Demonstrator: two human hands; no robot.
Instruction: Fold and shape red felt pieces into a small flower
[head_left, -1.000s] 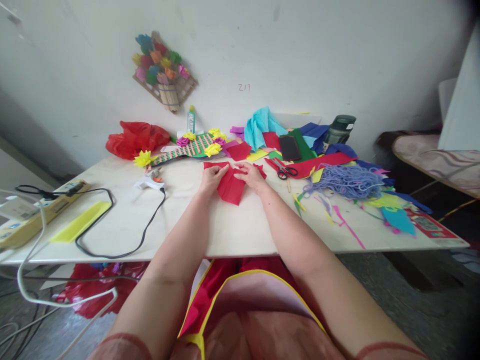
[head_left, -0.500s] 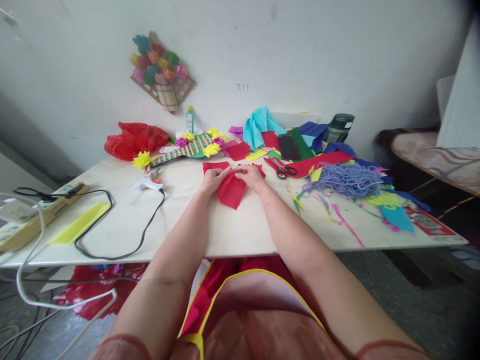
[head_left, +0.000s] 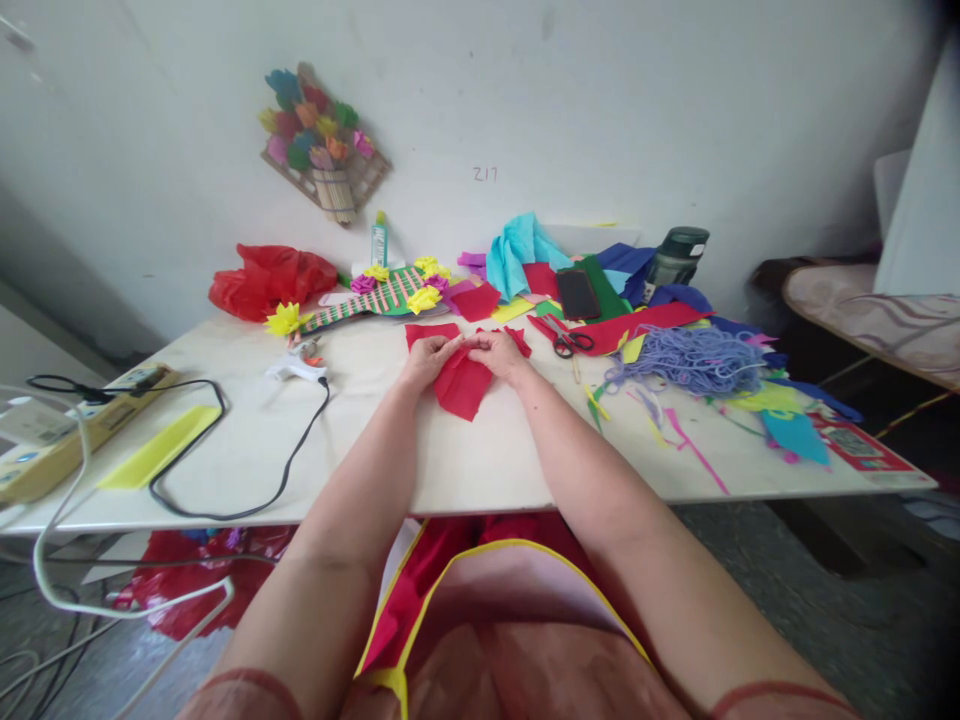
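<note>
A piece of red crepe paper (head_left: 463,390) lies folded and creased on the table in front of me. My left hand (head_left: 430,360) pinches it from the left side. From the right, my right hand (head_left: 496,352) pinches the same paper, its fingertips almost meeting those of the left. Part of the paper is hidden under both hands, and its lower corner points toward me. To the right of my right hand lie black-handled scissors (head_left: 571,342), resting partly on a red strip (head_left: 637,327).
A white glue gun (head_left: 301,368) with a black cord lies left, near a power strip (head_left: 90,430). A flower-trimmed craft piece (head_left: 367,307) sits behind. Right are a phone (head_left: 577,295), purple yarn (head_left: 686,360), paper scraps and a dark bottle (head_left: 677,257). The table's front edge (head_left: 480,508) is close.
Almost nothing differs. Both hands stay on the red crepe paper, with only a very slight shift of the fingers and paper.
</note>
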